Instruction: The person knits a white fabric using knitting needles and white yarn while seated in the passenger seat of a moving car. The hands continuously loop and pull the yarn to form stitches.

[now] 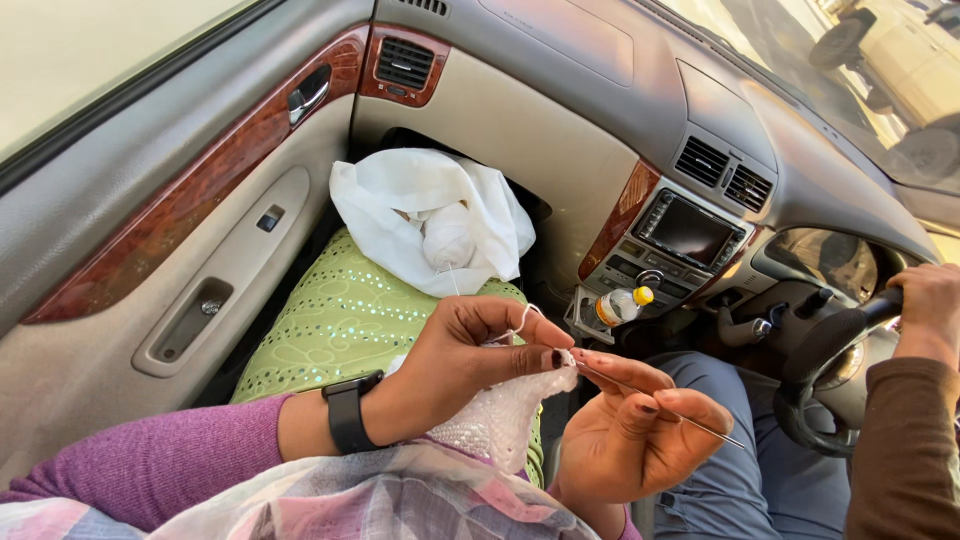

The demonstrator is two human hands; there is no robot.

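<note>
I see my left hand (470, 355) curled, thumb and forefinger pinching the white crocheted piece (500, 415) over my lap. My right hand (635, 430) is half closed, fingers gripping a thin metal crochet hook (660, 408), tip at the piece's edge, yarn (515, 328) looped over the left forefinger.

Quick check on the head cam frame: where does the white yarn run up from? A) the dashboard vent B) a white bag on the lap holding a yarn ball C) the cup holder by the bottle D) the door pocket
B: the thin yarn strand leads from the yarn ball inside the open white bag on the lap, toward the left hand pinching the white crochet piece.
</note>
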